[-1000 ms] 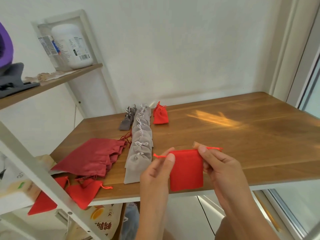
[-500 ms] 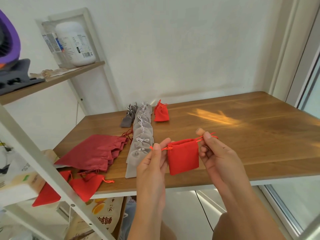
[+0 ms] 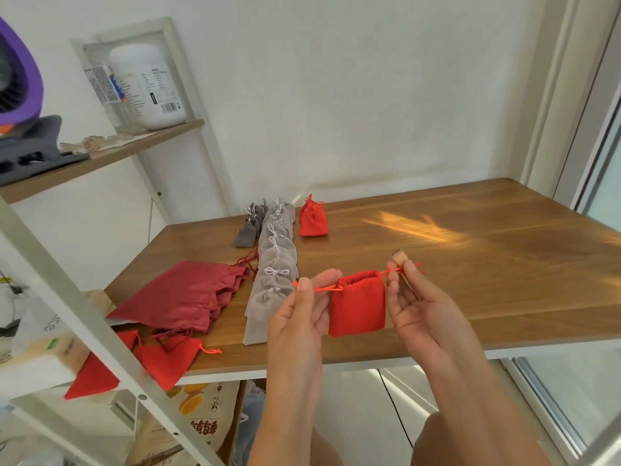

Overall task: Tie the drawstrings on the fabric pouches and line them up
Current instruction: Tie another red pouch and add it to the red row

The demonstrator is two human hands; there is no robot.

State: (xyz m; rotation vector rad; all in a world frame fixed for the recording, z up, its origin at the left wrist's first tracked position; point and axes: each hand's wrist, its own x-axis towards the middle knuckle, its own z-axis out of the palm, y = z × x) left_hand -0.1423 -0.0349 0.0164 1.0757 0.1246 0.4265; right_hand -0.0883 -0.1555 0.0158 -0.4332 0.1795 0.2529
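Observation:
A small red pouch [image 3: 358,302] hangs in the air over the near edge of the wooden table [image 3: 470,264], its mouth cinched. My left hand [image 3: 299,317] pinches its left drawstring and my right hand [image 3: 416,297] pinches the right drawstring, both strings stretched out sideways. A row of several tied light-grey pouches [image 3: 274,264] runs away from me on the table. Beside its far end lie small dark-grey pouches [image 3: 248,230] and a tied red pouch [image 3: 312,218].
A pile of dark-red pouches [image 3: 188,294] lies at the table's left. Loose red pouches [image 3: 161,358] sit at the near left corner. A white shelf frame [image 3: 67,290] crosses the left foreground; a white jar [image 3: 148,85] stands on its shelf. A snack bag [image 3: 198,418] is below.
The pouch's mouth went from flat and open to gathered shut as both hands pulled the drawstrings apart. The hands and the pouch rose a little.

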